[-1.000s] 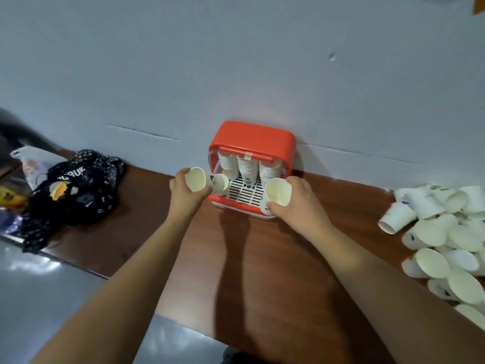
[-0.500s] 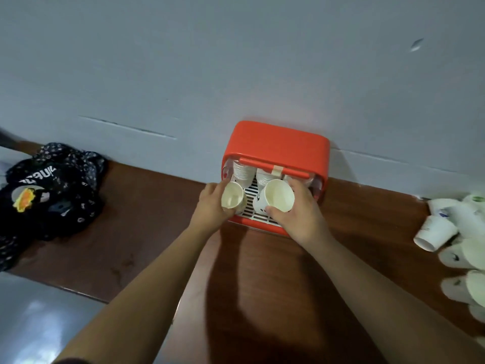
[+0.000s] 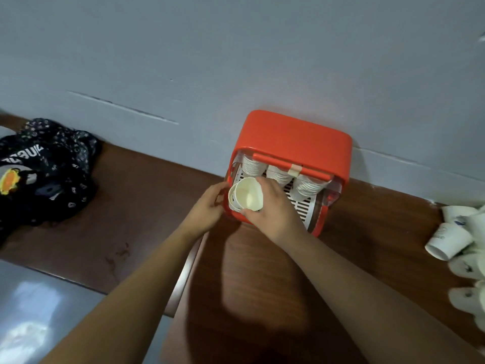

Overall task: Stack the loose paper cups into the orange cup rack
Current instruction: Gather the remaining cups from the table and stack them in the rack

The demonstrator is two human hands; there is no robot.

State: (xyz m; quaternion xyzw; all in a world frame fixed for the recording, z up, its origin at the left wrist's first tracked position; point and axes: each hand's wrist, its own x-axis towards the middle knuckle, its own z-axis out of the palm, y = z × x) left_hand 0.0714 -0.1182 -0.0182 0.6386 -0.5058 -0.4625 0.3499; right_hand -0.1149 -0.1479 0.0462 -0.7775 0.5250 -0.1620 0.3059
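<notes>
The right hand [image 3: 273,206] is pinching a smooth white paper cup [image 3: 249,193], nesting it in a second cup [image 3: 231,199] at the front left of the glossy, round-cornered orange cup rack [image 3: 294,137] at 12 o'clock. The left hand [image 3: 207,206] is curling beside them, but whether it is gripping anything cannot be told. Ribbed cup stacks [image 3: 307,186] are lying over a white slatted grille [image 3: 301,206]. Loose cups [image 3: 446,240] at 3 o'clock are showing unreadable blue print.

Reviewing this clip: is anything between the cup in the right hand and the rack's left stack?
Nothing visible does. The right hand holds the cup just in front of the left stack inside the orange cup rack; a second cup's rim shows beside it, not between.
</notes>
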